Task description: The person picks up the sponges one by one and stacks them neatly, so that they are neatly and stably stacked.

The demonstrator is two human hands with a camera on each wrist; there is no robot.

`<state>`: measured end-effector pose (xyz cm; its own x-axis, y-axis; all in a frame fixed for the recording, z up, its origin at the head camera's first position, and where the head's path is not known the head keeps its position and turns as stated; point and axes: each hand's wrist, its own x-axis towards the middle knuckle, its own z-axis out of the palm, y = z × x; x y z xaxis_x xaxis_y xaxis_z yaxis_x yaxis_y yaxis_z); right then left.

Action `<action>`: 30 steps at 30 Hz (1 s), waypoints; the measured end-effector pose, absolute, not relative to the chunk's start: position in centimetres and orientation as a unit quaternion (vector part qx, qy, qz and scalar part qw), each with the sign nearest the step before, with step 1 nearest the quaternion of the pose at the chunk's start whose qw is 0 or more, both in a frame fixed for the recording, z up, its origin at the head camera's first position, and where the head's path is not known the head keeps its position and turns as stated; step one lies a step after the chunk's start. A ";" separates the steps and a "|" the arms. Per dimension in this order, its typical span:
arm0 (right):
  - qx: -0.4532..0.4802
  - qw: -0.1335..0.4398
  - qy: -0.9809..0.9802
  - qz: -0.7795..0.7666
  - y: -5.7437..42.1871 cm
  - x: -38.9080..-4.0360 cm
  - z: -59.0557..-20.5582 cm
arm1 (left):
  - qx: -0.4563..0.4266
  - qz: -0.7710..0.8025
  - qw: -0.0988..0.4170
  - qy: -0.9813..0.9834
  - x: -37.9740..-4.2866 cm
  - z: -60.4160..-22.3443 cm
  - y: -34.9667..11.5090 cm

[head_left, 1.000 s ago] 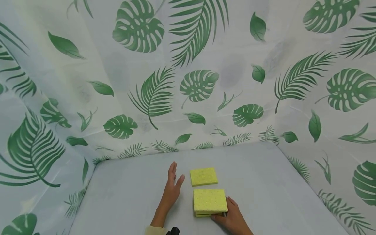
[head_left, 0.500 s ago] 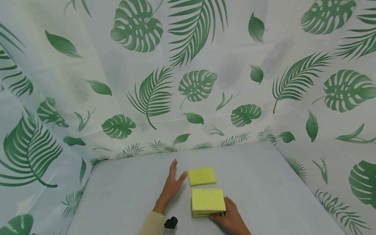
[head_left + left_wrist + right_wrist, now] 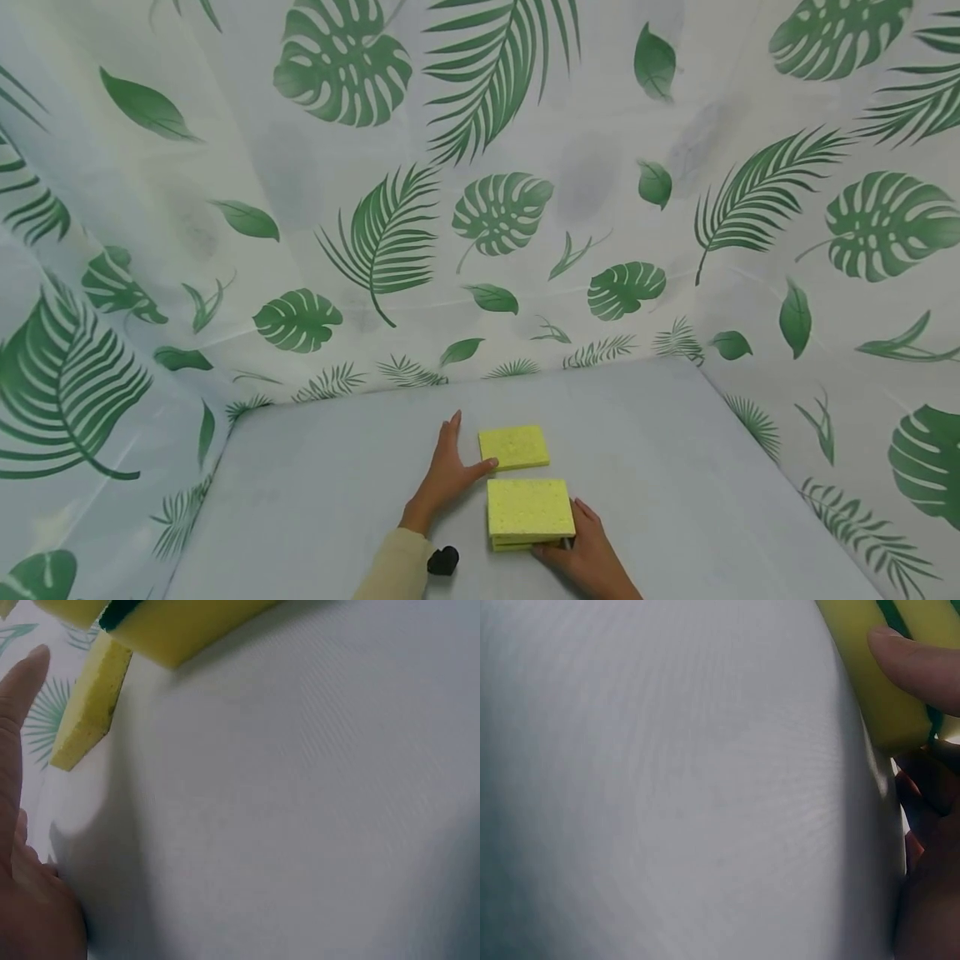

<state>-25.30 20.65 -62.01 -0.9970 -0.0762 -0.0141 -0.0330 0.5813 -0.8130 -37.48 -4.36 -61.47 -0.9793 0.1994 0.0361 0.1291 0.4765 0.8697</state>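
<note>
Two yellow sponges with dark green scouring layers form a stack in the head view. My right hand grips the stack's right end, its thumb against the near side and the other fingers partly hidden behind. Farther back, a single yellow sponge lies flat. Beside its left edge is my left hand, fingers extended and thumb stretched to the sponge's near left corner. Whether the thumb touches it I cannot tell. In the left wrist view, the far sponge appears beyond the stack's edge.
A pale grey table carries the sponges. Walls of white sheeting with green leaf prints enclose its back and sides. A small black object is at the left sleeve.
My left hand has moved right, its thumb spreading from beside the far sponge to that sponge's near corner. My right hand stays on the stack. The head view has shifted slightly.
</note>
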 end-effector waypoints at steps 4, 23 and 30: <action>-0.030 0.021 0.889 -0.456 20.6 -25.2 -61.9 | 0.106 0.464 0.022 0.879 -37.6 -61.7 -4.0; -0.030 0.015 0.889 -0.456 20.9 -25.1 -62.1 | 0.128 0.306 0.034 0.943 -37.8 -62.9 -2.5; -0.040 0.007 0.888 -0.459 20.7 -25.2 -62.2 | 0.124 0.304 0.019 0.944 -37.9 -63.3 -2.5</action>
<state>-25.21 20.74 -62.17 -0.9967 -0.0774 0.0243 -0.0646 0.5756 -0.8152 -37.90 -2.45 -63.34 -0.9687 0.2453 0.0389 0.2219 0.7845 0.5791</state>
